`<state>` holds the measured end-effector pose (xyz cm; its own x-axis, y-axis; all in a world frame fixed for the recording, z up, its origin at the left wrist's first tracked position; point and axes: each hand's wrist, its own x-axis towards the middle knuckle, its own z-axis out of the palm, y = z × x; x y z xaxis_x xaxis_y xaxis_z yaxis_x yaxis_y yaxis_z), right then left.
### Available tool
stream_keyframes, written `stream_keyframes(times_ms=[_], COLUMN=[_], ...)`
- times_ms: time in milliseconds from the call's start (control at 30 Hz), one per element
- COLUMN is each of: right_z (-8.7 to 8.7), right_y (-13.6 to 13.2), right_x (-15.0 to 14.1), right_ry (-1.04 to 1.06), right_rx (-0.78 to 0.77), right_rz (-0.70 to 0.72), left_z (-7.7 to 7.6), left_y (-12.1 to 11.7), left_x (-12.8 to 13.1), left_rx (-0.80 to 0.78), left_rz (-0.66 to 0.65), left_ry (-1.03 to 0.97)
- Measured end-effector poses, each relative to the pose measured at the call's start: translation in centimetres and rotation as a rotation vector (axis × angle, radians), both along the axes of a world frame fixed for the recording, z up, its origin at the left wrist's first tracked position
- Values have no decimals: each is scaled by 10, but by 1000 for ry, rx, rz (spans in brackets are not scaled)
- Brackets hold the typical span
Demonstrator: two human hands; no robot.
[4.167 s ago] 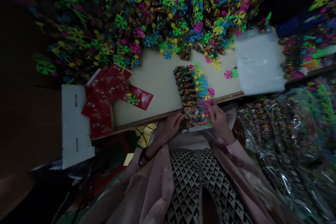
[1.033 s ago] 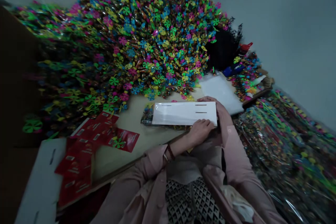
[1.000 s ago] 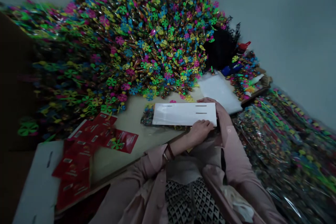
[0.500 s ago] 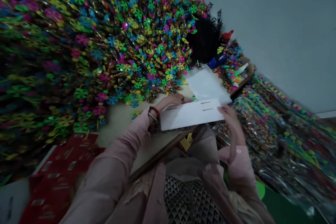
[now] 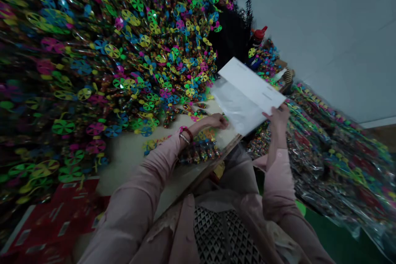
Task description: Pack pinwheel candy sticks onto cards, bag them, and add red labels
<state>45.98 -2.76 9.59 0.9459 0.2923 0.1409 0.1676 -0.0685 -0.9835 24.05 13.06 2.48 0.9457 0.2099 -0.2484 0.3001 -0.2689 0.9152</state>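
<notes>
My right hand (image 5: pixel 277 117) grips the lower corner of a white card (image 5: pixel 252 84) and holds it up, with a clear plastic sleeve (image 5: pixel 236 105) hanging from it. My left hand (image 5: pixel 215 121) rests on the cream tabletop (image 5: pixel 130 177), holding nothing visible. Just below that hand lies a row of candy-filled tubes with pinwheel tops (image 5: pixel 198 153). Behind it rises a large heap of colourful pinwheel candy tubes (image 5: pixel 139 57). Red printed cards (image 5: pixel 52 222) lie at the lower left.
Bulging clear bags of pinwheel tubes (image 5: pixel 328 161) fill the right side beyond the table's wooden edge (image 5: pixel 213 169). A red-capped bottle (image 5: pixel 258 35) and a black spiky mass (image 5: pixel 230 37) stand at the back, against a pale wall (image 5: pixel 324 20).
The white card and sleeve have swung up and to the right, now held by my right hand alone. My left hand has let go and dropped to the table, uncovering the candy tubes.
</notes>
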Motion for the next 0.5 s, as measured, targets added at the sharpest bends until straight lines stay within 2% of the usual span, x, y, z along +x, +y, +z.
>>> stream_keyframes(times_ms=[67, 133, 200, 300, 400, 500], right_z=[-15, -20, -22, -26, -30, -31], right_y=[7, 0, -10, -18, -13, -4], right_x=[-29, -64, -100, -144, -164, -163], right_ry=[-136, -376, -612, -801, -847, -820], right_rx=[-143, -293, -442, -617, -804, -970], right_rz=[-3, 36, 139, 280, 317, 359], left_z=[-2, 1, 5, 12, 17, 21], left_y=[-5, -9, -12, -14, -16, -16], left_x=[2, 1, 0, -1, -1, -3], left_rx=[-70, -169, -235, -218, -155, -114], left_rz=[64, 121, 166, 206, 174, 180], left_ry=[-79, -165, -218, -254, -249, -205])
